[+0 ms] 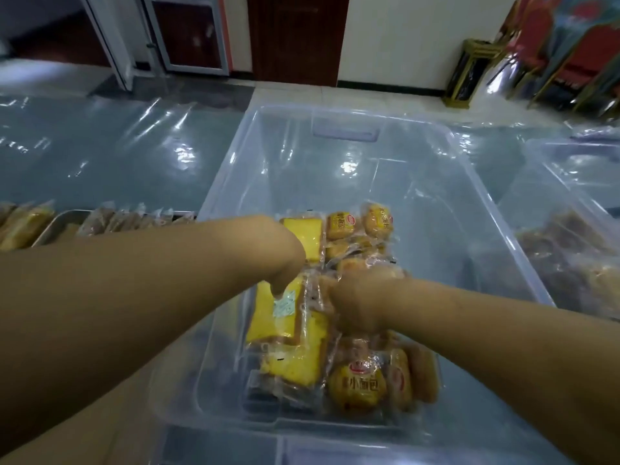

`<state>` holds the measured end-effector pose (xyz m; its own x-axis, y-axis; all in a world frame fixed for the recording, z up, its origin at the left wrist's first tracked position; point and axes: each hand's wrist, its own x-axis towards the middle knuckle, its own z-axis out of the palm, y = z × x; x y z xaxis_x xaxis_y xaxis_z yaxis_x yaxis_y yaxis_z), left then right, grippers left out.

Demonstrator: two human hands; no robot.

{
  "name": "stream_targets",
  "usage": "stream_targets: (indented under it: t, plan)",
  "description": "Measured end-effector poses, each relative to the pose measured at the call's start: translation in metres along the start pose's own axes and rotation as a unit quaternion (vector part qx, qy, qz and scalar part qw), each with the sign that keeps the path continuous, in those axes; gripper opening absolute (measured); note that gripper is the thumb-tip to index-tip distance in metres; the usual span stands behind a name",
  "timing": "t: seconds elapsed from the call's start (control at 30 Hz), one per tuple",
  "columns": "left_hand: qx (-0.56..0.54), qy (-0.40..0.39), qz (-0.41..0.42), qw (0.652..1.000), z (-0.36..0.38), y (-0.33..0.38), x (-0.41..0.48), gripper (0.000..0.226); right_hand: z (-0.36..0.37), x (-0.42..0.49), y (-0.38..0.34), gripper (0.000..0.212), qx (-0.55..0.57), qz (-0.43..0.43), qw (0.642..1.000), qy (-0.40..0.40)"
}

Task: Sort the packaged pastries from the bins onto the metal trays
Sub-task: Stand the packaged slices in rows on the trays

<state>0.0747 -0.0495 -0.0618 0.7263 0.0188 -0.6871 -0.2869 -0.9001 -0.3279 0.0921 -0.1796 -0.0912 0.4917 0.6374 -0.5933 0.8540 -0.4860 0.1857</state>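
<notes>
In the middle, a big clear bin (436,213), with packaged pastries (302,360) heaped along its near half: yellow cake to the left, round buns (357,385) to the right. Both forearms down inside. Left hand (285,260) bent at the wrist, fingertips pinching the top of a cake slice packet (271,317). Right hand (355,300) knuckles-up in the heap just beside it, fingers buried among wrappers. Cannot tell whether gripping or only pressing.

Likely trouble: slick, loosely overlapped film. Could drag a neighbouring packet up with the slice and drop it, or slip out of so thin a pinch. Could snag both hands on one wrapper, working this close together. Could crush soft cake if squeezed hard. Could also land a packet in the wrong row on the metal tray (57,219), off to the left, partly behind the left arm and already lined with pastries.

Under everything, a counter (117,146) in blue-grey beneath a crinkled clear sheet, bright with glare. On the right, a second bin (553,182) of brown pastries (563,260). Beyond, pale floor, white wall, a dark wooden door (295,38), a glass door (188,31) and stacked red chairs (577,45).
</notes>
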Motion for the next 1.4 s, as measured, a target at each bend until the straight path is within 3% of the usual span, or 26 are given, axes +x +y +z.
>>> stream_targets:
  t: [0.13, 0.27, 0.33, 0.4, 0.5, 0.63, 0.7, 0.87, 0.93, 1.03, 1.13, 1.23, 1.33, 1.4]
  plan:
    - [0.051, -0.026, 0.007, 0.998, -0.003, 0.008, 0.026, 0.044, 0.008, 0.009, -0.003, 0.028, 0.039, 0.004, 0.999, 0.005]
    - [0.028, 0.002, 0.021, 0.999, 0.005, 0.008, 0.044, 0.049, 0.005, 0.011, -0.004, 0.043, 0.109, 0.027, 0.994, -0.012]
    - [0.003, -0.002, 0.022, 1.0, 0.012, 0.007, 0.049, 0.052, 0.003, 0.011, -0.003, 0.032, 0.158, 0.04, 0.987, -0.012]
    - [-0.012, -0.01, 0.022, 1.0, 0.016, 0.007, 0.053, 0.055, 0.003, 0.011, 0.003, 0.006, 0.195, 0.047, 0.98, 0.005]
    - [-0.027, -0.014, 0.041, 0.999, 0.016, 0.008, 0.054, 0.061, -0.001, 0.009, 0.013, 0.023, 0.226, 0.068, 0.971, 0.027]
    - [-0.039, -0.013, 0.07, 0.997, 0.014, 0.012, 0.05, 0.064, -0.006, 0.006, 0.024, 0.004, 0.228, 0.09, 0.969, 0.026]
    - [-0.043, 0.006, 0.077, 0.996, 0.012, 0.012, 0.047, 0.059, -0.007, 0.005, 0.027, 0.016, 0.265, 0.104, 0.958, 0.029]
    - [-0.181, 0.107, 0.087, 0.974, 0.001, -0.005, 0.042, 0.03, -0.012, 0.001, 0.033, 0.03, 0.469, 0.105, 0.877, 0.025]
    - [-0.254, 0.139, 0.084, 0.953, -0.002, -0.009, 0.042, 0.03, -0.015, -0.002, 0.032, 0.036, 0.511, 0.096, 0.854, 0.025]
    - [-0.333, 0.161, 0.09, 0.925, -0.005, -0.011, 0.039, 0.033, -0.015, -0.004, 0.031, 0.045, 0.504, 0.098, 0.858, 0.026]
    - [-0.371, 0.174, 0.096, 0.907, -0.013, -0.019, 0.036, 0.029, -0.02, -0.007, 0.037, 0.037, 0.461, 0.122, 0.879, 0.027]
    - [-0.326, 0.174, 0.075, 0.926, -0.023, -0.028, 0.036, 0.035, -0.035, -0.013, 0.05, 0.025, 0.39, 0.141, 0.909, 0.034]
    - [-0.193, 0.139, 0.033, 0.971, -0.029, -0.032, 0.043, 0.045, -0.049, -0.019, 0.068, 0.024, 0.379, 0.17, 0.909, 0.048]
    - [-0.14, 0.125, 0.004, 0.982, -0.031, -0.035, 0.055, 0.048, -0.056, -0.02, 0.08, 0.02, 0.373, 0.197, 0.904, 0.072]
